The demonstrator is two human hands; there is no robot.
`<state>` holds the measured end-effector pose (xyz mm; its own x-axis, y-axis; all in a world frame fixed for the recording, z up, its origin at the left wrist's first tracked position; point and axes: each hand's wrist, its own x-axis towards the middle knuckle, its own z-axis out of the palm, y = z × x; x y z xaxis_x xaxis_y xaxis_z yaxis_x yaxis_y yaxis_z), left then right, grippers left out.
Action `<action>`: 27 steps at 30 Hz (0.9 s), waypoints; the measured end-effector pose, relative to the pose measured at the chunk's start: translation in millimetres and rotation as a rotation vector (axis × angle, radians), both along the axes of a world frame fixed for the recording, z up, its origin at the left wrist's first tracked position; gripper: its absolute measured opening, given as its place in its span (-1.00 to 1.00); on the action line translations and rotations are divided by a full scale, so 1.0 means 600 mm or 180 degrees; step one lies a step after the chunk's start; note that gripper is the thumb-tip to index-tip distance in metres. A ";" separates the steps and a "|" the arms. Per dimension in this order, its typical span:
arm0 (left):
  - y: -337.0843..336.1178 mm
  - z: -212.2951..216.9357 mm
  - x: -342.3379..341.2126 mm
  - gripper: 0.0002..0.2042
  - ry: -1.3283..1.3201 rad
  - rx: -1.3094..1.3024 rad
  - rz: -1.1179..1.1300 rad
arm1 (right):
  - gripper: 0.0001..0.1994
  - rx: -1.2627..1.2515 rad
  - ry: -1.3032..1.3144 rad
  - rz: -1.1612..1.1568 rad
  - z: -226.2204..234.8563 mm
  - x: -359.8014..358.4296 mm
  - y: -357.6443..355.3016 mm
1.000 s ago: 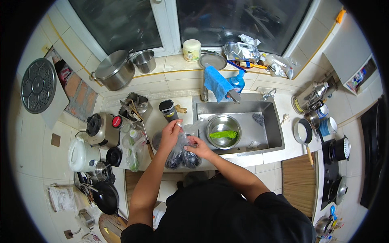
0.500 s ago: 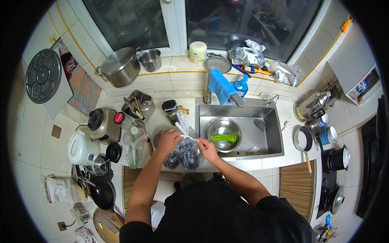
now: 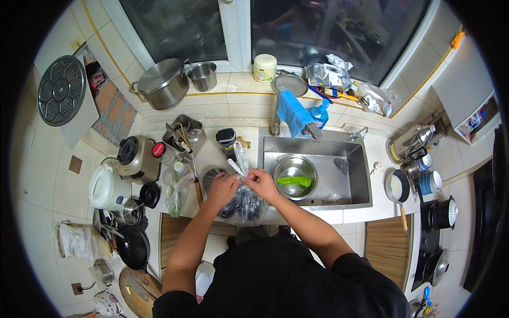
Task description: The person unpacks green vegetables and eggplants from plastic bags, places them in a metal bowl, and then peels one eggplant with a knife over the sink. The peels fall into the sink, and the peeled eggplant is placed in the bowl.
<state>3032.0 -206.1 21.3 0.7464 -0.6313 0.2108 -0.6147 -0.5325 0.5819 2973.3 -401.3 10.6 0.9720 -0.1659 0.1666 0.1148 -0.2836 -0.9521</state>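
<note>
A clear plastic bag (image 3: 249, 208) with dark contents hangs at the counter's front edge, left of the sink. Its neck is gathered and twisted, with the loose top standing up above my fingers. My left hand (image 3: 224, 186) closes on the left side of the neck. From the other side my right hand (image 3: 260, 183) pinches the neck close by. What the dark contents are I cannot make out. Inside the steel sink (image 3: 339, 196) a metal bowl (image 3: 296, 165) holds a green pepper (image 3: 295, 181).
Behind the bag stands a dark-lidded bottle (image 3: 226, 140). A blue cloth (image 3: 294, 114) drapes over the faucet. Left of the bag are a wooden-handled tool (image 3: 198, 185) and a bag of greens (image 3: 174, 196). A small white-lined pan (image 3: 397, 186) sits right of the sink.
My right hand has moved left, to the bag's neck beside my left hand. The stretched strand of plastic between the hands is gone. The view has shifted slightly.
</note>
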 end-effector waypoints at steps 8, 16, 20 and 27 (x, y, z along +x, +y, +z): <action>-0.039 0.019 -0.001 -0.84 0.0561 -0.1549 0.0622 | -0.80 0.1121 0.0558 0.0401 -0.002 0.020 -0.001; -0.066 0.086 -0.006 -0.94 -0.0384 -0.1605 0.0480 | -0.74 0.0718 0.0603 0.0240 0.003 0.020 -0.011; -0.055 0.068 0.004 -0.90 0.0659 -0.2044 0.1072 | -0.71 0.0501 0.0822 0.0355 -0.001 0.026 -0.016; -0.032 0.019 0.050 -0.84 0.1962 -0.2949 0.1422 | -0.72 0.1327 0.0438 0.0252 -0.009 0.027 0.000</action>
